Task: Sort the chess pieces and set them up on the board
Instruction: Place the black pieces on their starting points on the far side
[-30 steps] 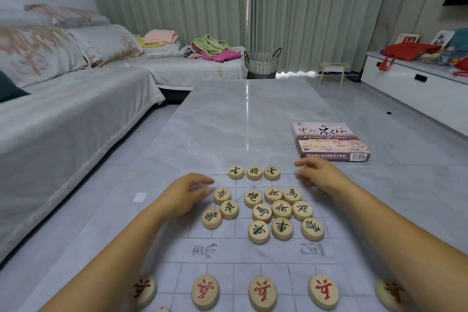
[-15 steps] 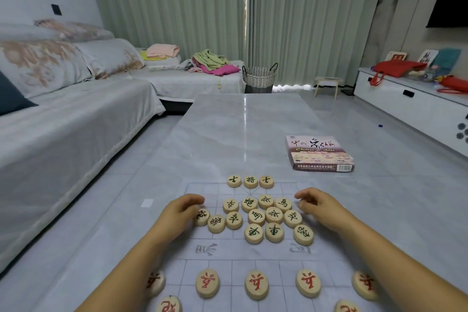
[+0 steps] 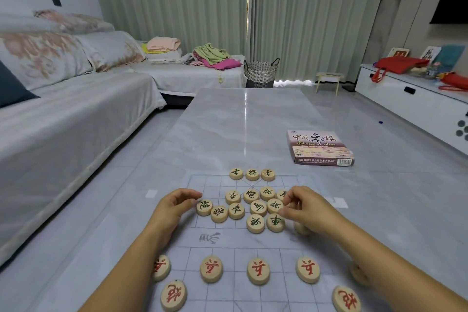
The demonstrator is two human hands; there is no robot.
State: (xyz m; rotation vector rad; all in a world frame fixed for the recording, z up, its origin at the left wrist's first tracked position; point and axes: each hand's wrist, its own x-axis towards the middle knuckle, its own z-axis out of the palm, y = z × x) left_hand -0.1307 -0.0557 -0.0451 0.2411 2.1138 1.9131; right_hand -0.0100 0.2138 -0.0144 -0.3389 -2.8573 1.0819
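On the worktop (image 3: 240, 121), the board (image 3: 210, 185) carries green pieces (image 3: 258, 208) clustered between the hands: left hand (image 3: 174, 206) loosely curled, empty; right hand (image 3: 304, 208) fingertips among them, grip unclear. Red pieces (image 3: 258, 270) lie nearer. Beyond, a box (image 3: 319, 147) reads "Chinese chess".

Box (image 3: 319, 147) lies behind-right of board (image 3: 217, 251).
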